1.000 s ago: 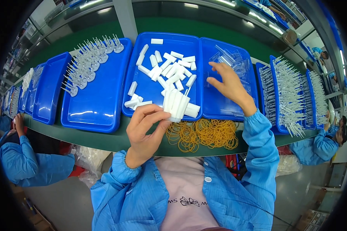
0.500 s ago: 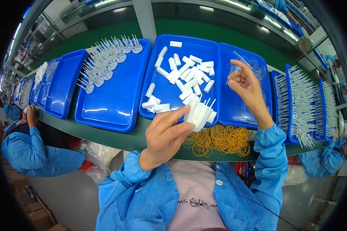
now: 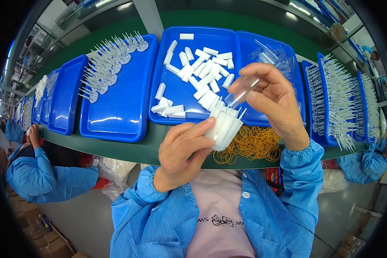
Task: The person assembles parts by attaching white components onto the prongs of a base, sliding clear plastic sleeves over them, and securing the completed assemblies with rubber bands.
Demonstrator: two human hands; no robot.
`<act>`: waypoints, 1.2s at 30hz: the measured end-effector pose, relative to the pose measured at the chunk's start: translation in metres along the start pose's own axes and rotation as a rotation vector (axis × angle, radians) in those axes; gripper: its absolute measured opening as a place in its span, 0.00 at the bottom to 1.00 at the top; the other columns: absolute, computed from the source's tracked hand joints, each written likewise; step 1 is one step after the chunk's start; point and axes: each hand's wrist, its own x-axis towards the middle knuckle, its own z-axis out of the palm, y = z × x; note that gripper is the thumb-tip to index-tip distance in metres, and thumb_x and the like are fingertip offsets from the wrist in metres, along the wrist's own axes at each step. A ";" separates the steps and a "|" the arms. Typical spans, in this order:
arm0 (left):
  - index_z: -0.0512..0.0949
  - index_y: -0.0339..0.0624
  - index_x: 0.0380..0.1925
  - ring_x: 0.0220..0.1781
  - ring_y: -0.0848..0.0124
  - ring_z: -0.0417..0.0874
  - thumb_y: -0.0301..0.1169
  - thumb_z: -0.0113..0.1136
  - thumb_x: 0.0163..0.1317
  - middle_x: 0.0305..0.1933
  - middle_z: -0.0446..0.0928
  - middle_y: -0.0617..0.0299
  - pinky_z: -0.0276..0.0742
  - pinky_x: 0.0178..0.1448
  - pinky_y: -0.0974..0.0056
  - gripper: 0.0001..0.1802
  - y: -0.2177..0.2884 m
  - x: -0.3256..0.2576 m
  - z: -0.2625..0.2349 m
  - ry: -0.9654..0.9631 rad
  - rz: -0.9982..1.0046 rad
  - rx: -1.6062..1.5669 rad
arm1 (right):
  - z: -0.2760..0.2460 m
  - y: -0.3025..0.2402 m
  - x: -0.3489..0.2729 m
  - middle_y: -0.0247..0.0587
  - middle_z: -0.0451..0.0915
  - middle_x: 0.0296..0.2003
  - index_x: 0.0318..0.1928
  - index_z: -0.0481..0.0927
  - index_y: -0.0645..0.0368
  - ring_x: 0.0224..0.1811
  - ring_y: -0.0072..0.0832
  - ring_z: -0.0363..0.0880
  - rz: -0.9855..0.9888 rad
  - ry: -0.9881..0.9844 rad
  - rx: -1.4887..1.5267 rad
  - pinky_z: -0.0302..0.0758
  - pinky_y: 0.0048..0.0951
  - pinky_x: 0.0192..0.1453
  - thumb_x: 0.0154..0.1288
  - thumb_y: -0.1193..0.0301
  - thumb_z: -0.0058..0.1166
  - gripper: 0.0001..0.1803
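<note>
My left hand (image 3: 182, 150) grips a bundle of white plastic pieces (image 3: 223, 130) with thin prongs standing up from the top. Just above and to the right, my right hand (image 3: 274, 99) pinches a clear plastic tube (image 3: 244, 91), blurred by motion and slanting down toward the bundle. A small gap seems to lie between tube and prongs. Loose white pieces (image 3: 208, 77) are scattered in the blue tray (image 3: 159, 109) beyond my hands. More clear tubes (image 3: 268, 52) lie in the blue tray to its right, partly behind my right hand.
Yellow rubber bands (image 3: 258, 144) lie heaped at the table's near edge. At left, a blue tray (image 3: 112, 122) holds rows of upright pronged parts (image 3: 109, 64). Stacked trays of bristling translucent parts (image 3: 337, 103) stand at right. A co-worker in blue (image 3: 34, 172) sits at the left.
My right hand has come from the tube tray toward the bundle, now with a clear tube in its fingers. The bundle stays in my left hand. The whole view has shifted slightly.
</note>
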 end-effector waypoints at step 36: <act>0.83 0.44 0.32 0.41 0.62 0.81 0.23 0.66 0.34 0.44 0.82 0.60 0.79 0.41 0.64 0.18 0.027 0.010 -0.012 -0.207 0.091 0.151 | -0.005 -0.011 -0.033 0.37 0.79 0.40 0.54 0.77 0.64 0.45 0.25 0.77 0.103 -0.097 -0.093 0.73 0.28 0.53 0.63 0.73 0.57 0.18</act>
